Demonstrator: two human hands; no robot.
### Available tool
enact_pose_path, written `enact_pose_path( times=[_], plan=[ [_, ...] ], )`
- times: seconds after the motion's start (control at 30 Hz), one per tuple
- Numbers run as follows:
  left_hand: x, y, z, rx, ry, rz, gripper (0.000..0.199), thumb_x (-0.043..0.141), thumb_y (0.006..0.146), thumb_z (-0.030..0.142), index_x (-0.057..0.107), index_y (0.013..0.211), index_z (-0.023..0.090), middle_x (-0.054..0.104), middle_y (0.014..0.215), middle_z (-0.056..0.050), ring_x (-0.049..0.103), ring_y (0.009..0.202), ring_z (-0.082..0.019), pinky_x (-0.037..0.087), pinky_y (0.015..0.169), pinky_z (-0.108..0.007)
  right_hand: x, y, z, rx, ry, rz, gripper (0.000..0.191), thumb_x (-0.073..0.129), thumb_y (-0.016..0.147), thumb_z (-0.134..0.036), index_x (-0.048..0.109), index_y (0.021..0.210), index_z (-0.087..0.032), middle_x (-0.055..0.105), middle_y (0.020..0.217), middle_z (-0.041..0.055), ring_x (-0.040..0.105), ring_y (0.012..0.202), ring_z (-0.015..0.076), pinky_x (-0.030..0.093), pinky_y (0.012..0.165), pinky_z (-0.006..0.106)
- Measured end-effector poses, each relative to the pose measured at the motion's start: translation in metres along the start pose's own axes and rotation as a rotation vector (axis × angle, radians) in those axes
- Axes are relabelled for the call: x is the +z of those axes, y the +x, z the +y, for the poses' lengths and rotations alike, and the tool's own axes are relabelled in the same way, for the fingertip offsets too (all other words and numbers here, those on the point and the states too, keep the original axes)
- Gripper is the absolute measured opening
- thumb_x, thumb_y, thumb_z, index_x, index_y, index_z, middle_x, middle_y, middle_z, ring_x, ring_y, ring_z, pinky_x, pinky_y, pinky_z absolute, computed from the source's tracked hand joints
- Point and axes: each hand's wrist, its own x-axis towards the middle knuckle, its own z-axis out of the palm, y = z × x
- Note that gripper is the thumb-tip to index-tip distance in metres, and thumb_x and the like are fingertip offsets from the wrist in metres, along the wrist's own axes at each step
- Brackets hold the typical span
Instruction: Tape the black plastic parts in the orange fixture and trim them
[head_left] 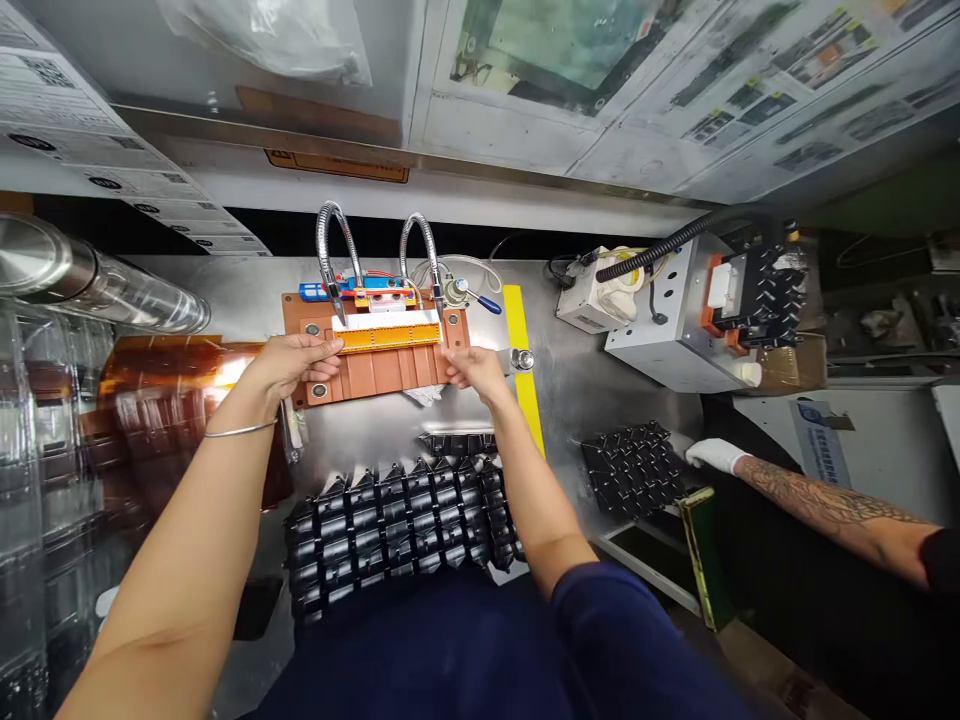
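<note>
At my far left lie clear plastic trays (45,440), with a shiny cylinder (45,262) above them in view; next comes a glossy amber sheet (169,385), just beside my left forearm; my left hand (289,365), below a thin bangle (240,430), pinches the left end of an orange strip (390,339) between thumb and fingers; the strip lies across a brown fixture (382,378), along the front of a white bar (386,320), under two bent metal hoses (330,235); nearer my body sit rows of black parts (390,520); my right hand (480,370) has its fingertips at the strip's right end, though I cannot tell whether they grip it or only touch it; beyond that hand are a dark blue lever handle (489,304) and a yellow band (523,365); further right stands a grey box (660,340), then a black tray (634,468), with a co-worker's white-gloved hand (715,456) just beside it.
</note>
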Motion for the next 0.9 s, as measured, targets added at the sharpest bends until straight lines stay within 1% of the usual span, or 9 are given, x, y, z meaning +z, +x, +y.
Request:
enact_pose_path(
  times=[0.07, 0.13, 0.2, 0.3, 0.43, 0.57, 0.63, 0.73, 0.9],
  plan=[
    [-0.003, -0.005, -0.001, 0.026, -0.027, -0.022, 0.014, 0.080, 0.063, 0.012, 0.067, 0.067, 0.011, 0.068, 0.059, -0.006, 0.063, 0.049, -0.011, 0.053, 0.046, -0.016, -0.013, -0.021, 0.021, -0.184, -0.251, -0.081, 0.021, 0.075, 0.075, -0.028, 0.068, 0.092, -0.017, 0.075, 0.088, 0.0048, 0.070, 0.076, 0.0153, 0.055, 0.071, 0.028],
    [-0.005, -0.014, -0.007, 0.091, -0.058, -0.011, 0.015, 0.080, 0.062, 0.012, 0.068, 0.071, 0.011, 0.069, 0.061, -0.006, 0.063, 0.051, -0.011, 0.053, 0.046, -0.017, -0.025, -0.041, 0.044, -0.301, -0.563, -0.240, 0.050, 0.084, 0.064, -0.026, 0.069, 0.111, -0.020, 0.073, 0.111, 0.0084, 0.067, 0.104, 0.0240, 0.052, 0.092, 0.039],
    [-0.007, -0.026, -0.018, 0.183, -0.092, 0.039, 0.015, 0.078, 0.063, 0.016, 0.067, 0.072, 0.012, 0.067, 0.060, -0.003, 0.059, 0.047, -0.009, 0.049, 0.043, -0.017, -0.034, -0.056, 0.064, -0.309, -0.810, -0.340, 0.064, 0.086, 0.059, -0.022, 0.066, 0.120, -0.020, 0.068, 0.124, 0.0118, 0.060, 0.117, 0.0301, 0.047, 0.100, 0.045],
    [-0.013, -0.046, -0.043, 0.305, -0.097, 0.150, 0.018, 0.073, 0.067, 0.026, 0.065, 0.075, 0.013, 0.064, 0.058, -0.001, 0.053, 0.044, -0.008, 0.044, 0.042, -0.017, -0.038, -0.067, 0.076, -0.285, -0.933, -0.370, 0.053, 0.078, 0.070, -0.020, 0.066, 0.121, -0.017, 0.069, 0.122, 0.0115, 0.063, 0.113, 0.0287, 0.049, 0.097, 0.040],
    [-0.017, -0.076, -0.075, 0.498, 0.047, 0.384, 0.027, 0.065, 0.073, 0.039, 0.066, 0.084, 0.014, 0.067, 0.068, -0.003, 0.059, 0.056, -0.013, 0.051, 0.054, -0.025, -0.022, -0.076, 0.052, -0.468, -0.949, -0.242, 0.040, 0.067, 0.081, -0.025, 0.066, 0.121, -0.017, 0.072, 0.115, 0.0108, 0.068, 0.104, 0.0271, 0.052, 0.091, 0.037],
    [0.003, -0.098, -0.089, 1.078, 0.410, 0.625, 0.025, 0.060, 0.084, 0.039, 0.069, 0.095, 0.018, 0.072, 0.096, -0.008, 0.066, 0.091, -0.021, 0.053, 0.084, -0.038, 0.024, -0.075, 0.012, -0.844, -0.969, -0.063, 0.044, 0.060, 0.088, -0.024, 0.058, 0.131, -0.016, 0.063, 0.133, 0.0132, 0.057, 0.124, 0.0271, 0.043, 0.105, 0.043],
    [0.019, -0.096, -0.093, 1.307, 0.601, 0.622, 0.022, 0.062, 0.086, 0.034, 0.070, 0.099, 0.019, 0.072, 0.104, -0.010, 0.064, 0.101, -0.024, 0.050, 0.093, -0.043, 0.052, -0.066, 0.003, -0.949, -0.996, -0.005, 0.039, 0.053, 0.093, -0.021, 0.059, 0.130, -0.015, 0.059, 0.138, 0.0137, 0.052, 0.131, 0.0265, 0.037, 0.111, 0.046],
    [0.036, -0.075, -0.097, 1.380, 0.840, 0.599, 0.021, 0.061, 0.088, 0.030, 0.070, 0.104, 0.020, 0.071, 0.112, -0.011, 0.062, 0.107, -0.028, 0.045, 0.097, -0.049, 0.082, -0.046, 0.008, -1.010, -1.007, 0.034, 0.035, 0.046, 0.096, -0.018, 0.060, 0.128, -0.015, 0.059, 0.138, 0.0132, 0.050, 0.133, 0.0254, 0.035, 0.113, 0.049],
    [0.037, -0.028, -0.090, 1.345, 1.034, 0.503, 0.023, 0.054, 0.093, 0.030, 0.072, 0.104, 0.021, 0.071, 0.113, -0.013, 0.061, 0.107, -0.030, 0.042, 0.095, -0.050, 0.066, -0.014, 0.025, -1.120, -0.929, 0.021, 0.032, 0.049, 0.096, -0.025, 0.063, 0.124, -0.020, 0.060, 0.136, 0.0110, 0.046, 0.136, 0.0242, 0.035, 0.113, 0.050]
  ],
)
